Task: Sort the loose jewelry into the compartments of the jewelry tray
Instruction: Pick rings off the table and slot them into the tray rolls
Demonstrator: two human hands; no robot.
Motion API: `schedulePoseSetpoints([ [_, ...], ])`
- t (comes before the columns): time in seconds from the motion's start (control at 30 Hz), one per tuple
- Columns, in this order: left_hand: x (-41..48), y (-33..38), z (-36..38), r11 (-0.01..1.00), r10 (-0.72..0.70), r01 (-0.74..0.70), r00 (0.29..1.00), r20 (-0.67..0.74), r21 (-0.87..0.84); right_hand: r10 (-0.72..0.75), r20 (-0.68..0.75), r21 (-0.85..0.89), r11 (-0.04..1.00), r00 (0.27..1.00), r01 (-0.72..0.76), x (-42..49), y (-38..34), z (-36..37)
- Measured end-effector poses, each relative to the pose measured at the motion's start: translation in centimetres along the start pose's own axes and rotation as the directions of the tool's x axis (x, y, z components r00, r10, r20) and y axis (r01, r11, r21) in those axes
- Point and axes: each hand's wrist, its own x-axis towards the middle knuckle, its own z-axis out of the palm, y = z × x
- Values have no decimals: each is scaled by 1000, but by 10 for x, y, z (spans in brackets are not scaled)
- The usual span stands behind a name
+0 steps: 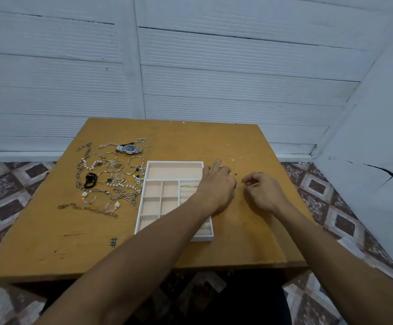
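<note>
A white jewelry tray (143, 198) with pale pink compartments lies in the middle of the wooden table (50, 242). One thin ring (185, 186) lies in its ring-roll section; the other compartments in view hold nothing. A heap of loose jewelry (111, 179) lies left of the tray: chains, pearl strands, bangles and a silver watch (129, 149). My left hand (216, 186) reaches across the tray's right side, fingers spread on the table. My right hand (262, 190) sits just right of it, pinching a small thin ring (238, 185) between the two hands.
Tiny dark beads or studs (234, 174) lie scattered on the table beyond my hands. White panelled walls stand behind and to the right of the table. Patterned floor tiles surround it. My left forearm covers part of the tray's ring rolls.
</note>
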Motion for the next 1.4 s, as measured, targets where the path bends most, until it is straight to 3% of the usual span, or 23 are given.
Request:
schedulePoseSetpoints([
  [0.33,10,1,1,997,-44,48,997,64,-65,-19,-7,-39,999,1000,19,1,0,2],
  [0.57,-3,-6,-3,978,1,-15,998,-65,-210,-7,-1,-32,999,1000,7,5,0,4],
  [0.77,-21,-43,-30,936,-114,70,988,-106,-346,12,-17,-72,997,1000,-13,6,-4,8],
  [1.0,-47,-93,-45,840,-214,175,977,-16,-513,40,-28,-102,994,999,-42,9,-9,12],
  [1.17,-59,-105,-37,838,-246,212,969,-1,-503,114,-7,-97,989,993,-114,11,-15,15],
  [1.4,-60,-95,-19,859,-271,217,961,-53,-465,68,-15,-11,998,998,-68,1,-14,10],
])
